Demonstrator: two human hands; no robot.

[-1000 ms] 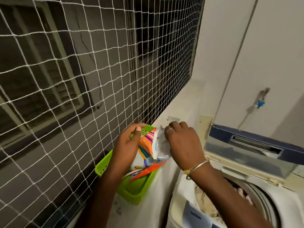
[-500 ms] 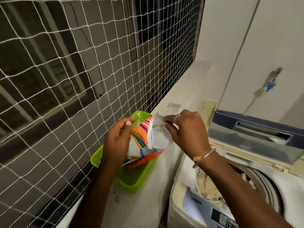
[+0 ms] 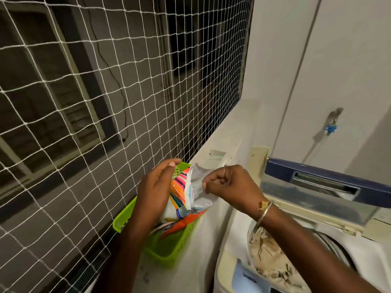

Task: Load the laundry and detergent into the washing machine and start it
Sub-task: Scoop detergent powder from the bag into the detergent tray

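Note:
A colourful striped detergent packet (image 3: 179, 193) stands in a green plastic basket (image 3: 169, 252) on the ledge. My left hand (image 3: 156, 189) holds the packet's left side. My right hand (image 3: 230, 185) pinches the packet's silvery opened top flap (image 3: 198, 185) and pulls it to the right. To the right stands the top-loading washing machine (image 3: 230, 269), lid (image 3: 313, 185) raised, with beige patterned laundry (image 3: 270, 261) inside the drum.
A white safety net (image 3: 105, 102) covers the window opening on the left, right behind the basket. A tap with a blue handle (image 3: 331, 125) sticks out of the wall above the machine. An orange packet (image 3: 184, 223) also lies in the basket.
My right hand has pulled the packet's top flap further right, opening it wider. The left hand keeps its hold. The view has shifted slightly.

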